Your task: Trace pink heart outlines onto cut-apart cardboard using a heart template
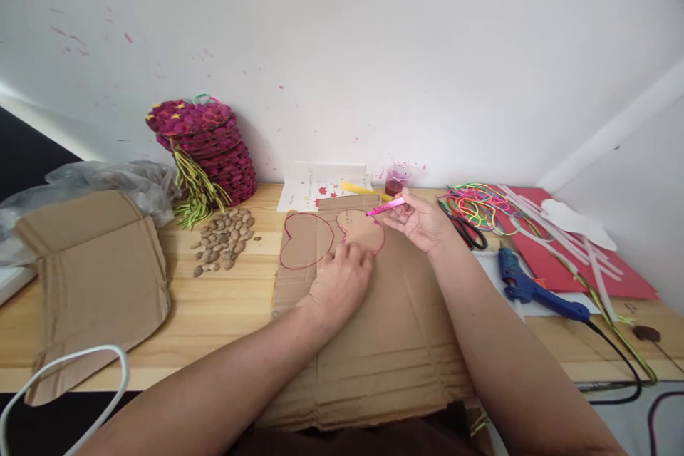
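A flat sheet of brown cardboard lies on the wooden table in front of me. Two heart outlines are drawn on it in red, a left heart and a right heart. My left hand presses flat on the cardboard just below the hearts, fingers lying down. My right hand pinches a pink marker, its tip at the top edge of the right heart.
Left: a folded cardboard piece, a heap of seeds, a stack of maroon woven pieces, a plastic bag. Back: a starred paper, a small red-filled cup. Right: scissors, neon cords, blue glue gun, red sheet, white sticks.
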`<state>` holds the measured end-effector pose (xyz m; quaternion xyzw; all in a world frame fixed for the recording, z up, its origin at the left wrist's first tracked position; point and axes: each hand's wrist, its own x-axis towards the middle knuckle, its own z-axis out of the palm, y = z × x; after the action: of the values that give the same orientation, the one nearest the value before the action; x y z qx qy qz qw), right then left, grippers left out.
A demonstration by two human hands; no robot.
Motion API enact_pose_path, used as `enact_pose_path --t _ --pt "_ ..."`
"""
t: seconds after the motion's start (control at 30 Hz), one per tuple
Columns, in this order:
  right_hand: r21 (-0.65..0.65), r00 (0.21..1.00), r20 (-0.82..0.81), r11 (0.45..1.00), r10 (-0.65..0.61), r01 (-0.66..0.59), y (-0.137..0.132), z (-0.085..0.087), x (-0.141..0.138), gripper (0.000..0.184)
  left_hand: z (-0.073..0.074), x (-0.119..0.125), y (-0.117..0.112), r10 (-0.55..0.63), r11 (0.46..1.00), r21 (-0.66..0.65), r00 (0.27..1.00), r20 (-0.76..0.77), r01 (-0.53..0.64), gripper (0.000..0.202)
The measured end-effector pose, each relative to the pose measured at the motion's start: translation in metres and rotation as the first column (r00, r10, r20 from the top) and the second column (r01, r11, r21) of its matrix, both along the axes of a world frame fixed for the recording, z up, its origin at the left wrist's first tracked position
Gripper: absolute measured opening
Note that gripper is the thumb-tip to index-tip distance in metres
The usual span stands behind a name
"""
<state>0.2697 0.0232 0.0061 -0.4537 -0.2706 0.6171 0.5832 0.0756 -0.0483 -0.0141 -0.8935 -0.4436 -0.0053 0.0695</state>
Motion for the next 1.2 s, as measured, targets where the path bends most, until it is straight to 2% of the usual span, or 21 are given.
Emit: enact_pose_path --t 0.23,0.5,0.7,0.93,1.2 --pt "0.022 0.986 -0.095 0.99 -0.135 0.137 -0.004 0.021 0.021 0.024 0.005 0.0 0.0 0.008 0.998 -0.07 1.0 -0.016 -0.009 0.04" --pt "-0.024 0.999 -0.044 1.0 -0.016 0.015 -0.003 0.013 0.014 0.023 0.002 0.0 0.0 0.001 0.998 -0.058 1.0 -0.007 -0.001 0.041" --pt "0.111 0.98 -0.129 0.98 -0.149 0.163 -0.003 0.017 0.021 0.024 0.0 -0.001 0.001 -0.012 0.999 -0.037 1.0 0.016 0.013 0.04" --pt "0.049 0.999 -0.027 0.998 0.039 -0.037 -0.002 0.005 0.009 0.026 -0.003 0.0 0.001 -0.014 1.0 -0.001 1.0 0.023 0.014 0.036" --pt "0.044 0.993 0.037 0.992 0.116 -0.118 0.001 -0.005 0.001 0.027 -0.005 0.0 0.002 -0.024 1.0 0.006 0.999 0.047 0.024 0.035"
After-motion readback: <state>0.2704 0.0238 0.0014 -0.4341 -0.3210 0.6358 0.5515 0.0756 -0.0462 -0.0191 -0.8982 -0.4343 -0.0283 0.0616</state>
